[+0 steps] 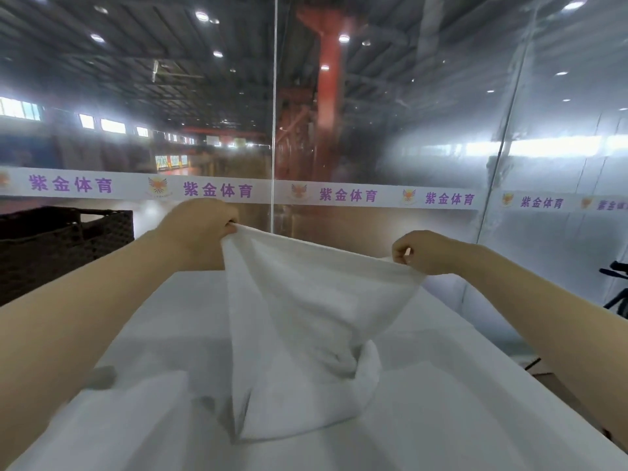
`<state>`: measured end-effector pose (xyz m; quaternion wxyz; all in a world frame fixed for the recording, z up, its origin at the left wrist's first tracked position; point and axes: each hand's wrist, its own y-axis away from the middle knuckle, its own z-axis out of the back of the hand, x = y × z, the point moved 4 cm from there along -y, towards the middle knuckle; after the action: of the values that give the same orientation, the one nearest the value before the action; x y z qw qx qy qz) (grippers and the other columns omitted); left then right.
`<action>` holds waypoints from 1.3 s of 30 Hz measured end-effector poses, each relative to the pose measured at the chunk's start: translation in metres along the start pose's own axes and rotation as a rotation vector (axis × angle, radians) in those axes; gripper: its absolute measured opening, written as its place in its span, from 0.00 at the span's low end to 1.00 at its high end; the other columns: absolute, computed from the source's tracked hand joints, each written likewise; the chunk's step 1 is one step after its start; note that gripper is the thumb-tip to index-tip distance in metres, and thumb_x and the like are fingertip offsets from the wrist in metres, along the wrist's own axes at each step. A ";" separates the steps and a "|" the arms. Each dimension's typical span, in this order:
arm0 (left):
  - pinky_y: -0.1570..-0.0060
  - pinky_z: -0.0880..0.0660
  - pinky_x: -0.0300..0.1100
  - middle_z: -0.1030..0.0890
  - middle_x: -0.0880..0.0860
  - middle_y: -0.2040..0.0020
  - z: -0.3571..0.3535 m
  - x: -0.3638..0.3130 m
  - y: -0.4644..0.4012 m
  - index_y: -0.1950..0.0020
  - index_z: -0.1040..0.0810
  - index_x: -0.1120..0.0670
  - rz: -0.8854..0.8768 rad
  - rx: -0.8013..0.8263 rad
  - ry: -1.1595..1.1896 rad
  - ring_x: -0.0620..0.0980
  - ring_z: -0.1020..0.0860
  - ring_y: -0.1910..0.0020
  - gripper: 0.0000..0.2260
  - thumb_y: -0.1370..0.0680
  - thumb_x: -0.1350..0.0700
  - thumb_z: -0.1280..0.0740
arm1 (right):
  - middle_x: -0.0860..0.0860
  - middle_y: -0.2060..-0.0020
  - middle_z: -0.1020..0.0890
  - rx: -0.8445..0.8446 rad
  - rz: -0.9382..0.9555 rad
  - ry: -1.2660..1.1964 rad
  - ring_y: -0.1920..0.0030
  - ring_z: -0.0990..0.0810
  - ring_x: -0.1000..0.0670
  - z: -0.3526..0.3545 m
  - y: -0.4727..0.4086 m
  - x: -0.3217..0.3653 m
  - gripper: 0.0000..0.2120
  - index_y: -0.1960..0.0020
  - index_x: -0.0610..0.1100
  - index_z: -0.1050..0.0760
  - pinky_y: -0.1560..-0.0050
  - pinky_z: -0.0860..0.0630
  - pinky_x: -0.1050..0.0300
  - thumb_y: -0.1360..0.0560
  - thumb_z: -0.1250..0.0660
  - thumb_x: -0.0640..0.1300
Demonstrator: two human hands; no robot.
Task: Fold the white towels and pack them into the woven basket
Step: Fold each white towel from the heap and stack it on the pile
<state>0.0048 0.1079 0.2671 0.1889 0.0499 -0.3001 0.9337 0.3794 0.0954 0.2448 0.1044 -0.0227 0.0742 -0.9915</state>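
Note:
A white towel hangs stretched between both hands above the table, its lower end bunched and resting on the surface. My left hand pinches the towel's upper left corner. My right hand pinches the upper right corner, a little lower than the left. The dark woven basket stands at the far left of the table, beyond my left forearm; its inside is not visible.
The table is covered in white cloth. A glass wall with a white banner strip of purple characters rises right behind it. A dark tripod-like object stands at the right edge.

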 end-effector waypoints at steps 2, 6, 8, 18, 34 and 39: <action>0.63 0.31 0.43 0.26 0.45 0.63 0.012 -0.004 -0.011 0.63 0.30 0.48 0.014 -0.001 0.000 0.48 0.26 0.61 0.11 0.19 0.56 0.39 | 0.57 0.59 0.25 0.037 0.019 0.008 0.58 0.29 0.55 0.010 0.004 -0.005 0.18 0.63 0.54 0.26 0.61 0.34 0.64 0.23 0.42 0.34; 0.61 0.39 0.41 0.26 0.50 0.57 0.033 -0.016 -0.028 0.55 0.28 0.52 0.001 0.030 -0.037 0.49 0.29 0.57 0.07 0.18 0.57 0.42 | 0.49 0.58 0.20 0.090 0.047 0.120 0.58 0.27 0.49 0.033 0.016 -0.008 0.17 0.55 0.45 0.19 0.58 0.32 0.59 0.27 0.44 0.30; 0.61 0.37 0.42 0.26 0.50 0.57 0.038 -0.012 -0.029 0.56 0.29 0.53 0.013 0.029 -0.048 0.50 0.29 0.57 0.08 0.18 0.57 0.42 | 0.54 0.61 0.23 0.096 0.054 0.160 0.60 0.29 0.51 0.044 0.023 -0.005 0.18 0.56 0.48 0.20 0.60 0.33 0.62 0.25 0.44 0.30; 0.64 0.37 0.40 0.21 0.49 0.58 0.059 0.027 -0.028 0.51 0.20 0.54 0.034 -0.122 0.081 0.49 0.26 0.59 0.06 0.19 0.55 0.37 | 0.50 0.65 0.24 -0.148 0.118 0.229 0.58 0.24 0.46 0.111 0.044 -0.018 0.15 0.63 0.49 0.28 0.52 0.25 0.46 0.20 0.43 0.51; 0.64 0.32 0.41 0.21 0.51 0.58 0.073 0.046 -0.033 0.55 0.23 0.52 0.194 -0.227 0.340 0.52 0.23 0.59 0.05 0.20 0.57 0.36 | 0.47 0.68 0.31 -0.596 0.080 -0.462 0.69 0.36 0.51 0.134 0.022 -0.010 0.17 0.62 0.37 0.31 0.67 0.37 0.58 0.20 0.38 0.47; 0.59 0.33 0.43 0.22 0.50 0.57 0.081 0.048 -0.025 0.52 0.20 0.53 0.214 -0.244 0.351 0.50 0.25 0.58 0.04 0.20 0.56 0.34 | 0.46 0.65 0.27 -0.594 0.040 -0.573 0.70 0.32 0.53 0.122 0.013 -0.013 0.17 0.60 0.39 0.28 0.74 0.36 0.63 0.21 0.37 0.51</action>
<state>-0.0318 0.0952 0.3570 0.1427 -0.1683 -0.3770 0.8996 0.4017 0.0684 0.3632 0.1289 -0.3255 0.3255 -0.8784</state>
